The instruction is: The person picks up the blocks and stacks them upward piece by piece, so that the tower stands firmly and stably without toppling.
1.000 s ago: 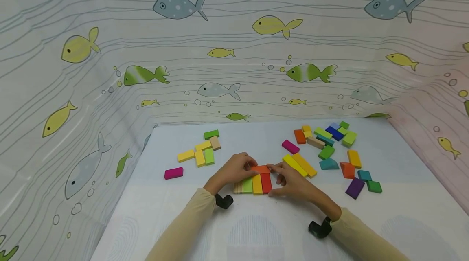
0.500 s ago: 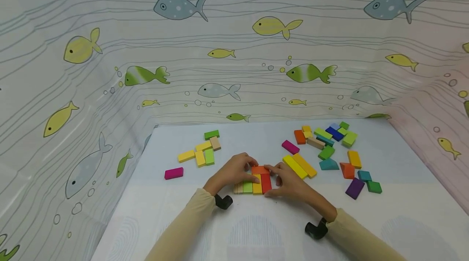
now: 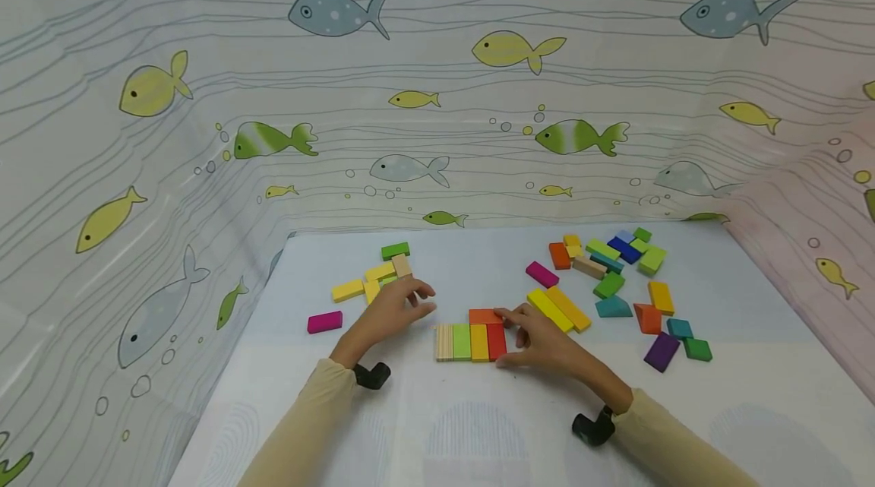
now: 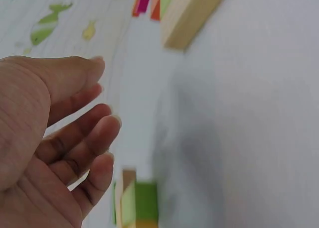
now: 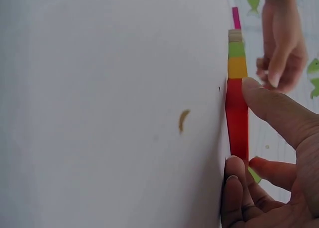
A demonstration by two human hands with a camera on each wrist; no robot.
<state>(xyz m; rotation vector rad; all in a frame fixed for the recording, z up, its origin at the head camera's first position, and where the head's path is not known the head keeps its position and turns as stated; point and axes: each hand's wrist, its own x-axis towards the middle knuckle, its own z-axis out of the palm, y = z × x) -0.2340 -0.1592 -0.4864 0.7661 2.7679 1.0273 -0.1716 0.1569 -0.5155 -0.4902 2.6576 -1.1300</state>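
My left hand (image 3: 390, 312) is over the left part of the table with its fingers loosely bent, holding nothing. Beneath and beyond it lies a loose group of yellow, green and plain wood blocks, including a wood block (image 3: 401, 266). Four-sided blocks stand side by side in a row: striped wood (image 3: 444, 343), light green (image 3: 461, 343), yellow (image 3: 479, 343) and red (image 3: 496, 343). An orange block (image 3: 485, 316) lies across the far ends of the yellow and red ones. My right hand (image 3: 543, 339) grips the red block, thumb at its near corner, index fingertip by the orange block.
Two long yellow blocks (image 3: 559, 308) lie just beyond my right hand. Several coloured blocks are scattered at the back right, with a purple block (image 3: 662, 352) nearest the front. A magenta block (image 3: 324, 322) lies at the left. Fish-patterned cloth walls surround the white table (image 3: 472, 411).
My left hand has let go of the orange block and moved left toward the loose blocks. My right hand moved slightly left at first, then stayed at the red block.
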